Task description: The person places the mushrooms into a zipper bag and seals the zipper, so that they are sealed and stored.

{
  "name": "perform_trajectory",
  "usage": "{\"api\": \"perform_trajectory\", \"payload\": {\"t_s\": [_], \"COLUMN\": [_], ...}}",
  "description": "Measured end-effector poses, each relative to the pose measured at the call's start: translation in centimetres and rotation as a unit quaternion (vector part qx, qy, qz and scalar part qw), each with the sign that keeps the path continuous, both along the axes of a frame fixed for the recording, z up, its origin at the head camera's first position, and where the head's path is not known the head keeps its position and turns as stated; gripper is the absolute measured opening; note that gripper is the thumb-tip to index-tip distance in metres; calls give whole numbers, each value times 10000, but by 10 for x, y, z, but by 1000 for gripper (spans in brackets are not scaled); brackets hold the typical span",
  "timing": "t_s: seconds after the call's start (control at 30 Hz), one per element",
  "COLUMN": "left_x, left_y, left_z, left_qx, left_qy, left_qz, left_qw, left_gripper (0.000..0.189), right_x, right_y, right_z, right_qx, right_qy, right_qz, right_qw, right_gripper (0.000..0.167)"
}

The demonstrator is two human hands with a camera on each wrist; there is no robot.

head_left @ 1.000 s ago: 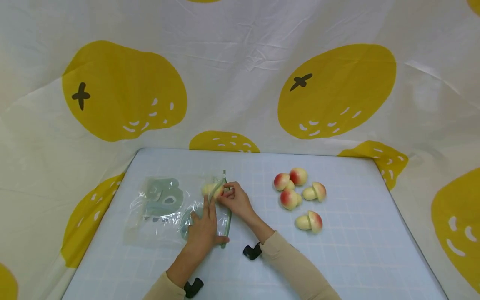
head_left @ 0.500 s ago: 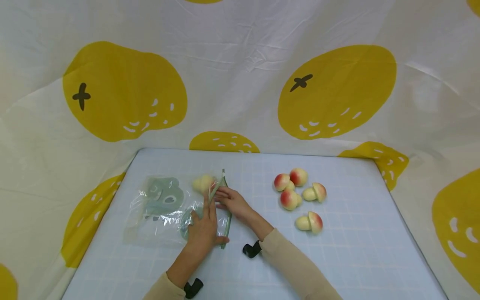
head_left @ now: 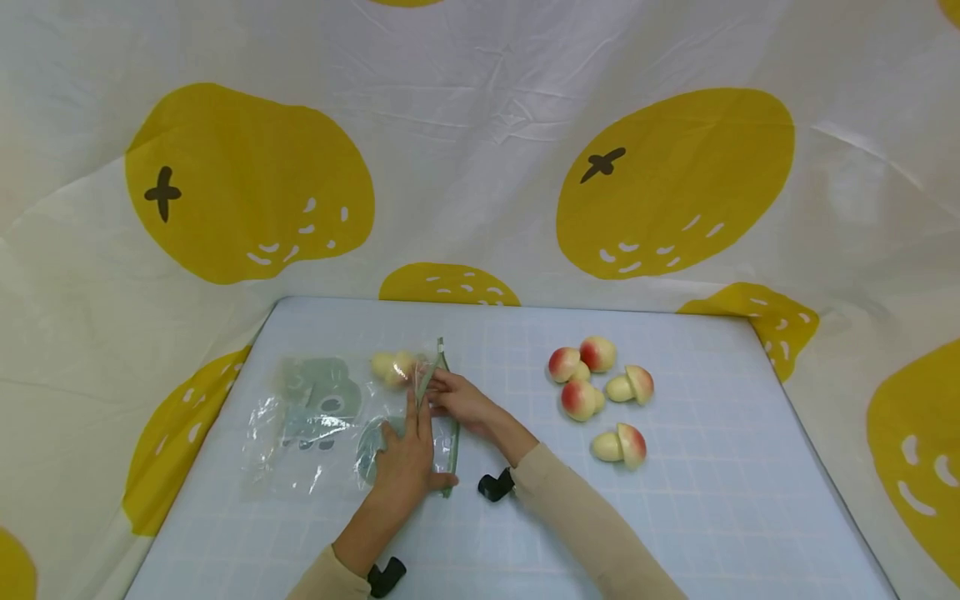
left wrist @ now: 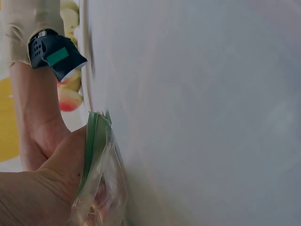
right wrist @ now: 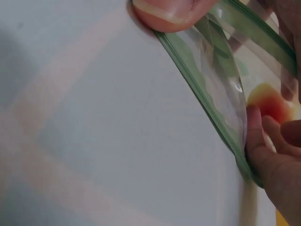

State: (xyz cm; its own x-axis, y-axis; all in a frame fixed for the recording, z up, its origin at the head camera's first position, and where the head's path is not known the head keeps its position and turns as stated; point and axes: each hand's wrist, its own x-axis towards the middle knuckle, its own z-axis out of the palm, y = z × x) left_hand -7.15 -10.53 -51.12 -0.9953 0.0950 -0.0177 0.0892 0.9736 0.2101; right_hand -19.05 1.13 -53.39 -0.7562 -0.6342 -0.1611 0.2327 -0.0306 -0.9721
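A clear zip bag (head_left: 258, 479) with a green print lies flat at the left in the head view, its mouth facing right. Inside its far part is a cream mushroom (head_left: 392, 367), whose red cap (right wrist: 273, 103) shows in the right wrist view. My right hand (head_left: 468, 404) reaches through the mouth, its extended fingers right at the cap. On the bag rests my left hand (head_left: 405, 462), fingers straight and thumb spread along the mouth. The green zip edge (right wrist: 202, 99) gapes between the thumb (right wrist: 164, 9) and the raised upper layer.
Several red-capped mushrooms (head_left: 581, 400) lie right of the hands, three of them clustered. Black wrist cameras (head_left: 495, 486) hang close to the table (head_left: 720, 500). A curtain with yellow fruit prints (head_left: 465, 150) stands behind the table.
The mushroom has moved left, deeper into the bag, and my right hand has followed it in through the mouth. The fingers have loosened from their pinch. My left hand has stayed in place.
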Motion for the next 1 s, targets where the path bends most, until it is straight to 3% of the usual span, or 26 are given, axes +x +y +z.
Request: {"api": "perform_trajectory", "payload": {"t_s": [0.23,0.4,0.67,0.8,1.0], "left_x": [0,0,1,1,0], "left_y": [-1,-2,-3,-4,-5], "left_z": [0,0,1,1,1], "left_qx": [138,117,52,29,10], "left_qy": [38,21,103,176,-1], "left_qz": [25,-25,-82,-103,-28], "left_qw": [9999,9999,9999,9998,10000], "left_gripper": [145,143,141,141,140], "right_x": [-4,-6,-10,-11,-8], "right_y": [-1,0,0,3,15], "right_z": [-3,-6,0,1,3], "right_qx": [-324,-298,492,432,149], "right_qy": [-409,-583,-212,-230,-162], "right_qz": [50,153,524,453,246], "right_qw": [9986,9977,9972,9978,9995], "right_gripper": [58,53,54,52,42]}}
